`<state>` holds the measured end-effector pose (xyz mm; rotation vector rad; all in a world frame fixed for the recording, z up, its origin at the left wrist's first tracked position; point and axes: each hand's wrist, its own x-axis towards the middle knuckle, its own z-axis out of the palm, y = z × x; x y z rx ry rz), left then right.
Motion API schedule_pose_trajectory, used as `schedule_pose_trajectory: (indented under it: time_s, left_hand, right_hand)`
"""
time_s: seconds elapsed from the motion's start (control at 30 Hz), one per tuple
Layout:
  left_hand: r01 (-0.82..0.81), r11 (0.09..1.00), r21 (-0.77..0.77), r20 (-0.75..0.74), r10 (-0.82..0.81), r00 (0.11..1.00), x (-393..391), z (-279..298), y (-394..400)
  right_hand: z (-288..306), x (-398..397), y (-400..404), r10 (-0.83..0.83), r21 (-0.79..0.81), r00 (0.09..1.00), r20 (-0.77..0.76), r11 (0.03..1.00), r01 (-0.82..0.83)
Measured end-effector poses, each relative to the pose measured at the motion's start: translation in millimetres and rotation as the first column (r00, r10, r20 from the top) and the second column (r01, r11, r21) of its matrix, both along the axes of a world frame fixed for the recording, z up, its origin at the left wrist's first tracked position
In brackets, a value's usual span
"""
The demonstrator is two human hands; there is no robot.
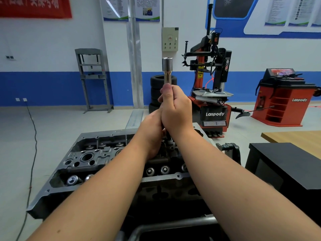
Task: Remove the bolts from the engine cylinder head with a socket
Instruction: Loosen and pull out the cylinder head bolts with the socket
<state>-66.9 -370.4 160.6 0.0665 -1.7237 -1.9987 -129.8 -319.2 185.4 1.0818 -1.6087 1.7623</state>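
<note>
A grey engine cylinder head [90, 159] lies in front of me on a stand, its valve springs and bolt holes showing. Both hands hold a long chrome socket tool [167, 70] upright over the head's far middle. My right hand [175, 110] grips the shaft high up, thumb against the chrome just below the socket end. My left hand [152, 131] wraps the shaft lower down, partly behind the right hand. The tool's lower end [169, 139] reaches down into the head; its tip is hidden by my hands.
A black cabinet [284, 164] stands close on my right, with a wooden tabletop [295, 136] behind it. Across the floor stand a red and black tyre changer [213, 94], a red wheel balancer [281, 101], stacked tyres [156, 91] and a grey press frame [92, 77]. A cable [33, 145] runs along the floor on the left.
</note>
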Motion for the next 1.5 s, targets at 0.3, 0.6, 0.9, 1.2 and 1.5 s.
schedule_pose_trajectory:
  time_s: [0.3,0.6,0.9,1.2,1.5]
  left_hand:
    - [-0.040,0.997,0.068,-0.024,0.041,0.999,0.2,0.2,-1.9]
    - [-0.051,0.999,0.001,-0.018,0.051,0.999,1.3,-0.7,-0.4]
    - [-0.045,0.999,0.017,0.014,0.045,0.999,1.4,1.1,0.6]
    - [-0.055,0.997,0.051,-0.034,0.057,0.998,4.1,2.5,2.7]
    - [-0.055,0.998,-0.002,-0.013,0.055,0.998,1.2,-0.8,-0.4]
  right_hand:
    - [0.6,-1.2,1.5,-0.034,-0.033,0.997,-0.064,0.999,0.031]
    - [2.6,0.3,2.1,0.084,-0.056,0.996,0.007,0.995,-0.084]
    - [3.6,1.9,0.6,0.023,-0.067,1.000,0.013,0.997,-0.022]
    - [3.5,2.3,3.6,0.041,-0.049,0.999,-0.018,0.998,-0.042]
    - [4.2,4.2,3.7,0.074,-0.099,0.997,0.011,0.992,-0.073]
